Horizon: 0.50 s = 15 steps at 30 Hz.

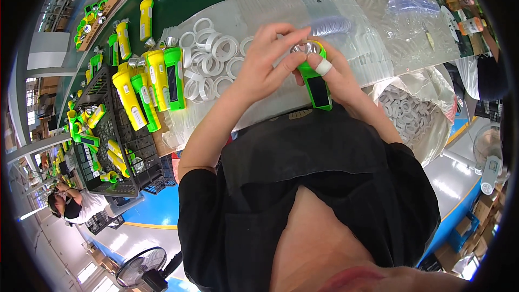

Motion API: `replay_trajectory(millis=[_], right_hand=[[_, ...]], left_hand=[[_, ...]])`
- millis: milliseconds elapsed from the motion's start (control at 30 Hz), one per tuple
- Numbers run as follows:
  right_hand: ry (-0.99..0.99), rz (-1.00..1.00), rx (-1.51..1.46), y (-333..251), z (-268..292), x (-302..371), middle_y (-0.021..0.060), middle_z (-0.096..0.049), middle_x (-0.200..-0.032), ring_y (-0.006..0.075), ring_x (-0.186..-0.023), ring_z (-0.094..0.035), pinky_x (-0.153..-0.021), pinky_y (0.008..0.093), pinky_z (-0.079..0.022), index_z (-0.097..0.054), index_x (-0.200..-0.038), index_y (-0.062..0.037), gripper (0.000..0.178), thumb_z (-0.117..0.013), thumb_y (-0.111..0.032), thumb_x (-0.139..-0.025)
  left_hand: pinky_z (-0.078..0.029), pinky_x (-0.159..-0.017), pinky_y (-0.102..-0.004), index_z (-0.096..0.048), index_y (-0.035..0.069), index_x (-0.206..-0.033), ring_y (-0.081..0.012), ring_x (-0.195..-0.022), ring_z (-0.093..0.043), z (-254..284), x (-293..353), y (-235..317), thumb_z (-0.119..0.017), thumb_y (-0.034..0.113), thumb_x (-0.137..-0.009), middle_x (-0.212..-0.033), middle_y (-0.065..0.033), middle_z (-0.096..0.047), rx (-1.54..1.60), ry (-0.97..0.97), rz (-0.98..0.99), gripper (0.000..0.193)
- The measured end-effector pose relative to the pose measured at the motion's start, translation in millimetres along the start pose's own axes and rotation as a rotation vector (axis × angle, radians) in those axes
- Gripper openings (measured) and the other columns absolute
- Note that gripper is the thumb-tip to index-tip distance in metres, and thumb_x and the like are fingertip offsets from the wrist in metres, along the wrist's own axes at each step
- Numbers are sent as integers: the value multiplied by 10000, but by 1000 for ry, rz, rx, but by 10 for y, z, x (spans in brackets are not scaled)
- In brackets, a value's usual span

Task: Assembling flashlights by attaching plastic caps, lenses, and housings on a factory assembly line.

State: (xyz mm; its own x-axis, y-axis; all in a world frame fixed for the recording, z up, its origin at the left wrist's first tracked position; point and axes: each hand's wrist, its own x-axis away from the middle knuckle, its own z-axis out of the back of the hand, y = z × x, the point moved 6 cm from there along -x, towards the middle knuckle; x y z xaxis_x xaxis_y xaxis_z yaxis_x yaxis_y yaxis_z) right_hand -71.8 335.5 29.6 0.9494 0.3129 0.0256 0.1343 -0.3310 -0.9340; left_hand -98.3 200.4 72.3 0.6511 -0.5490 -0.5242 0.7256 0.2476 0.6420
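Over plastic sheeting [270, 8], curled fingers [287, 65] hold a green flashlight [318, 91].

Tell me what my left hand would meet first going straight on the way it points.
The left hand would likely meet the green flashlight first, at its silver reflector close ahead; depth makes actual contact hard to judge.

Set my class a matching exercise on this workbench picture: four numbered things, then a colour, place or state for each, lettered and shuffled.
Things
1. Held flashlight
2. Right hand
3. Open sack
4. Black crate

Descriptions
A. Has white rings inside
B. Green, with a dark panel
C. Holds yellow and green flashlights
D. Wears a white wrapping

Pairs: 1-B, 2-D, 3-A, 4-C
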Motion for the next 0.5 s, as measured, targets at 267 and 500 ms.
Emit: replay_trajectory(millis=[267,500], right_hand=[[-180,-31,62,53,-273,-106,74,-611,-913,147,-737,-606,-681,286,-496,-497,-1242,-9,391,-576,-274,-966],[-164,-19,-25,148,-382,-148,71,-590,-901,162,-748,-604,-694,296,-490,-492,-1232,-57,333,-543,-263,-975]], left_hand=[[-384,-927,-404,-639,38,-1200,-310,-1045,-522,84,279,72,-483,209,-968,-1155,-123,-578,5,178,-30,328],[-385,-994,-398,-624,-17,-1171,-324,-1177,-497,80,346,46,-387,184,-990,-1255,-158,-562,-89,232,-86,359]])
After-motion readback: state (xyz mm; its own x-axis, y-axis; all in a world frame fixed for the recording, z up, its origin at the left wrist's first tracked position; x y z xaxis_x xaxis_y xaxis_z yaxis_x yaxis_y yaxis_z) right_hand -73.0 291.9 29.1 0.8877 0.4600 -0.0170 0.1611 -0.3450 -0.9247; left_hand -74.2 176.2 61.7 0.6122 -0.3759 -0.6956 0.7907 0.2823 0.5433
